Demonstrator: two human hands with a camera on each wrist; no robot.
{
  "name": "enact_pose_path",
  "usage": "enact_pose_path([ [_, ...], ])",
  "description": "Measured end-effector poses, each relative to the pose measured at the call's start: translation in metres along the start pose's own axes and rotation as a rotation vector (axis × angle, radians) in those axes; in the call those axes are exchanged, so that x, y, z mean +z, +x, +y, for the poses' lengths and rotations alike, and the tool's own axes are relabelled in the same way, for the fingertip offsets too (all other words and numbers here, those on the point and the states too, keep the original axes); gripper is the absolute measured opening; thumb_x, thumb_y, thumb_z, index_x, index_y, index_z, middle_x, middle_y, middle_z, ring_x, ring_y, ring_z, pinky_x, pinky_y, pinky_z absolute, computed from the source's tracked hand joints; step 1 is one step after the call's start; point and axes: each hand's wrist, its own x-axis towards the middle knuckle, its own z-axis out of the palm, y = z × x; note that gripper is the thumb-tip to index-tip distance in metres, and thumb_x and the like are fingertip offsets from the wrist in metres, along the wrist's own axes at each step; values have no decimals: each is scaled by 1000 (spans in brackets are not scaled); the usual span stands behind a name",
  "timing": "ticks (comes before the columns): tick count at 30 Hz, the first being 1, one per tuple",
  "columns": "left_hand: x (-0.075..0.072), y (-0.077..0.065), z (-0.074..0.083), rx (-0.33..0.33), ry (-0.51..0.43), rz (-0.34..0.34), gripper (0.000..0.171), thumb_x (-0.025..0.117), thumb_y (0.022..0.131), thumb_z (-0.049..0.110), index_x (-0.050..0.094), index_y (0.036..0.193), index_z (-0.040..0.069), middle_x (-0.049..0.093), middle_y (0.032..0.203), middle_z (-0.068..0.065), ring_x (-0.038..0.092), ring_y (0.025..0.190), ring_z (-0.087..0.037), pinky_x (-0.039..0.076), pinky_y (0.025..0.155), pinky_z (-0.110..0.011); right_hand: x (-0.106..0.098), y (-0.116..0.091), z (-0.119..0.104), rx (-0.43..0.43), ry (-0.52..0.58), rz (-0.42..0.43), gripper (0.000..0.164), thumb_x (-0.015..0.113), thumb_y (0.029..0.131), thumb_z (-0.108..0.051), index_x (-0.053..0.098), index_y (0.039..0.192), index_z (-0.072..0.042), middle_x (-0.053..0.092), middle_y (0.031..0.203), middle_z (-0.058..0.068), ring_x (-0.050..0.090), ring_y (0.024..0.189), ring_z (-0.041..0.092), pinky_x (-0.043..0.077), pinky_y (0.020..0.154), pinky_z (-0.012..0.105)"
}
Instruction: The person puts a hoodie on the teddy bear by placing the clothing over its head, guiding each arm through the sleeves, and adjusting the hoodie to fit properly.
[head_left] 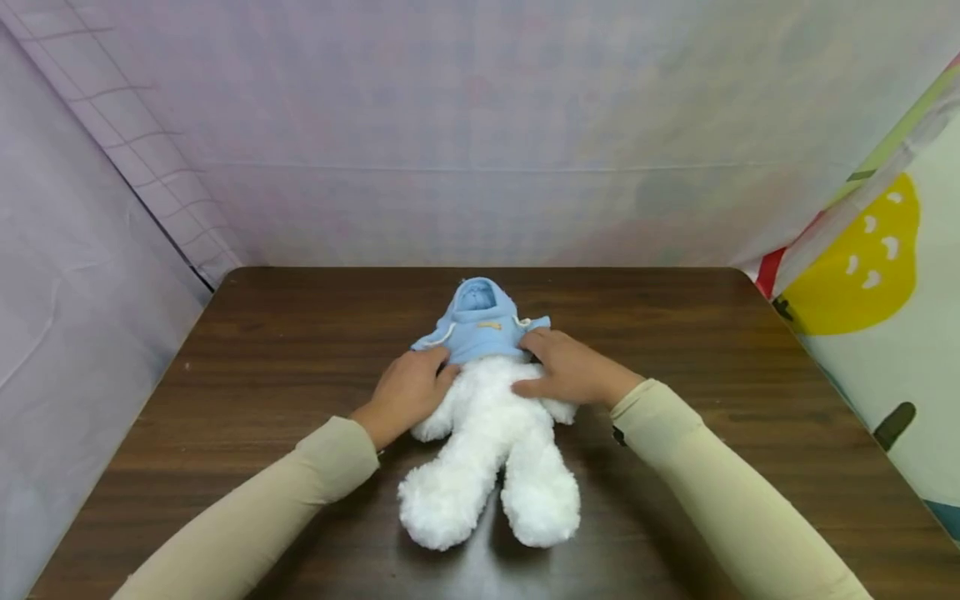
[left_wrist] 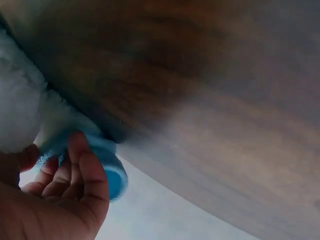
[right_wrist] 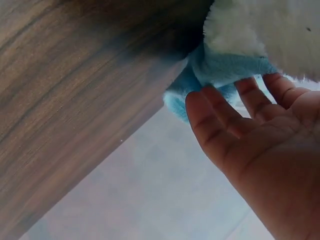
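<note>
A white fluffy plush toy (head_left: pixel 487 408) lies on the table in the head view, legs toward me. Over its upper end sits a small light blue hoodie (head_left: pixel 483 337) with white drawstrings and an orange mark; the toy's head is not visible. My left hand (head_left: pixel 411 392) holds the hoodie's lower left side with curled fingers, beside the toy's arm. On the other side, my right hand (head_left: pixel 573 367) touches the hoodie near its right sleeve, its thumb spread over the white fur. The right wrist view shows those fingers (right_wrist: pixel 205 120) fairly straight against the blue cloth (right_wrist: pixel 230 67).
The dark brown wooden table (head_left: pixel 285 333) has its far edge just beyond the hood. A pale patterned curtain (head_left: pixel 480 167) hangs behind it. At the right hangs a white cloth with a yellow print (head_left: pixel 862 267).
</note>
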Motion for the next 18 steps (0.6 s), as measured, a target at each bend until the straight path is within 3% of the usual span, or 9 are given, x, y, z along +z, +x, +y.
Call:
enact_pose_path([
  [3,0,0,1,15,3,-30,29,57,102,23,46,76,14,42,62,-2,42,55,-15,38,56,-32,2,1,0,-42,-8,29,54,68,93,-39,55,128,1,59,122,14,57,111,29,44,96,46],
  [8,-2,4,-2,56,-24,-100,28,57,100,20,53,73,13,46,72,-2,42,65,-17,39,63,-33,5,1,1,-93,-29,74,37,68,93,-36,63,110,-4,62,103,5,58,92,22,47,86,43],
  [13,-14,6,2,26,-40,-121,29,62,97,39,67,93,11,59,98,-4,55,87,-19,47,76,-37,2,-6,-4,-53,-90,107,48,70,93,-35,60,124,-1,61,121,14,56,112,33,44,95,49],
  [15,-19,4,7,7,-52,-111,44,66,92,49,67,111,9,59,116,-6,57,105,-23,48,88,-40,0,-8,-7,-23,-103,110,57,72,92,-34,53,134,-1,54,134,18,49,124,37,41,101,52],
  [18,-23,2,14,13,-58,-136,72,70,87,56,55,136,5,50,138,-11,48,127,-29,43,102,-45,-1,-9,-10,-9,-50,87,67,71,93,-28,41,147,-2,41,148,20,36,137,39,35,107,54],
])
